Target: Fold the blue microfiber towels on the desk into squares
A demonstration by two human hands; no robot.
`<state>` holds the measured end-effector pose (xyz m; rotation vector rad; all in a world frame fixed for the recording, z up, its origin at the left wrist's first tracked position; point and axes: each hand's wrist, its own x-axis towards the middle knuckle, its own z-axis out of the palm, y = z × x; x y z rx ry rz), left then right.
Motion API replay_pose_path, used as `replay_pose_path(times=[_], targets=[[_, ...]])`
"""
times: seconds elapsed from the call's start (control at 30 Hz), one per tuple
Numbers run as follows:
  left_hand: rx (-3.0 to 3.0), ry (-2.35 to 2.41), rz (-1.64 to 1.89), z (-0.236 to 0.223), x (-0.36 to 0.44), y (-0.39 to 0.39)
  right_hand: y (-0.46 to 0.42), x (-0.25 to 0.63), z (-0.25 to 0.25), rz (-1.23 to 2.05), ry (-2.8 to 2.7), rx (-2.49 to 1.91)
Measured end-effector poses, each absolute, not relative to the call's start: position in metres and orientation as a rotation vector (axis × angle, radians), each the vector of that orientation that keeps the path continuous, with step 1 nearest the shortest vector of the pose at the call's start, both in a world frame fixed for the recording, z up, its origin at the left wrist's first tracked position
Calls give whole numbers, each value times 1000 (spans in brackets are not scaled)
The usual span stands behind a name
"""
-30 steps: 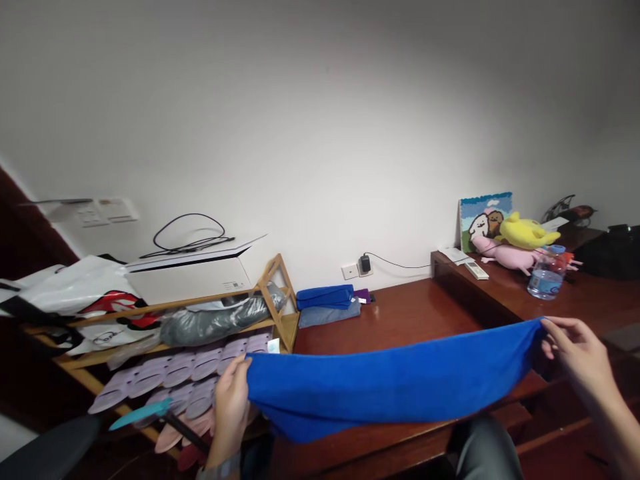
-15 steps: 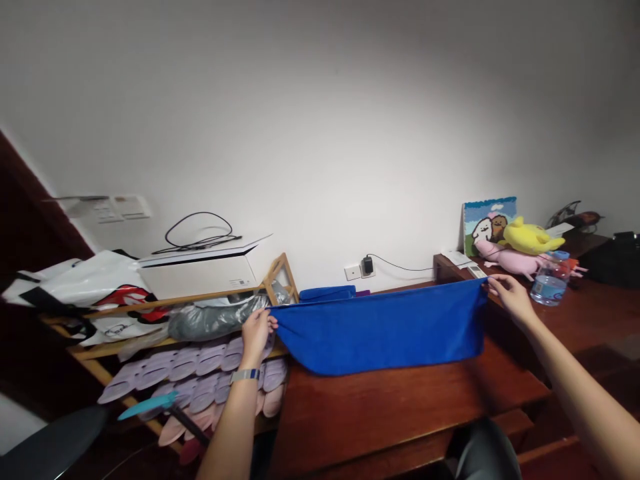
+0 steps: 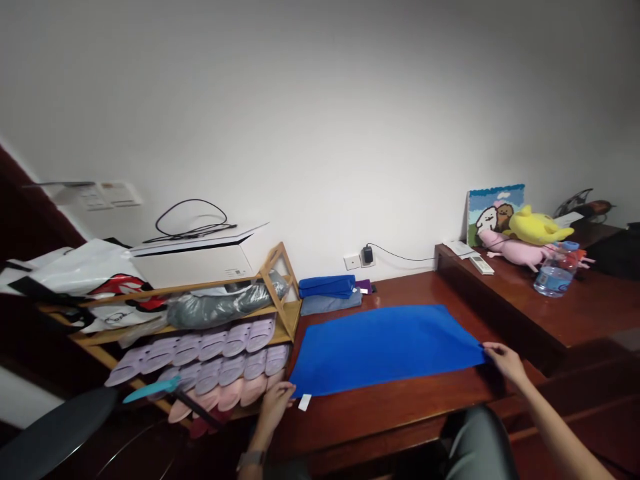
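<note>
A blue cloth [image 3: 380, 350] lies spread over the wooden table [image 3: 350, 427], with a small white tag [image 3: 305, 402] sticking out by its near left corner. My left hand [image 3: 276, 404] pinches that corner between thumb and fingers. At the near right corner, my right hand [image 3: 504, 361] is closed on the cloth's edge. Behind the cloth, against the wall, sit a folded blue cloth [image 3: 327, 287] and a grey-blue folded cloth [image 3: 331, 304], with a small purple item [image 3: 363, 287] beside them.
Left of the table stands a wooden rack [image 3: 285, 293] with lilac and pink slippers [image 3: 213, 343] and a white box [image 3: 195, 263] on top. A raised wooden surface [image 3: 575, 320] at right carries a water bottle [image 3: 556, 270], plush toys [image 3: 537, 227] and a remote [image 3: 481, 265].
Both hands have come down and toward me with the blue cloth. It hung upright between them before and now lies flat on the table, revealing the folded cloths behind.
</note>
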<state>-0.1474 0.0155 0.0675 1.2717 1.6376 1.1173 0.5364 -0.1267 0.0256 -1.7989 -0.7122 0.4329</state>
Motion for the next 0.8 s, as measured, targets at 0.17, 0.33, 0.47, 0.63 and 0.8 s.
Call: replay_pose_path(times=[0.17, 0.33, 0.47, 0.63, 0.8], targets=[[1297, 1614, 1036, 49, -156, -8, -137, 538, -18, 415, -849, -2022], [1323, 1692, 994, 28, -173, -28, -151, 550, -34, 270, -1026, -1966], [1380, 1750, 955, 6, -178, -47, -170, 555, -53, 171, -1110, -1935], [1569, 1838, 987, -6, -177, -58, -186, 550, -69, 15, -1238, -1920], [1805, 1958, 1004, -13, -175, -66, -198, 545, -67, -235, -1456, -2061]])
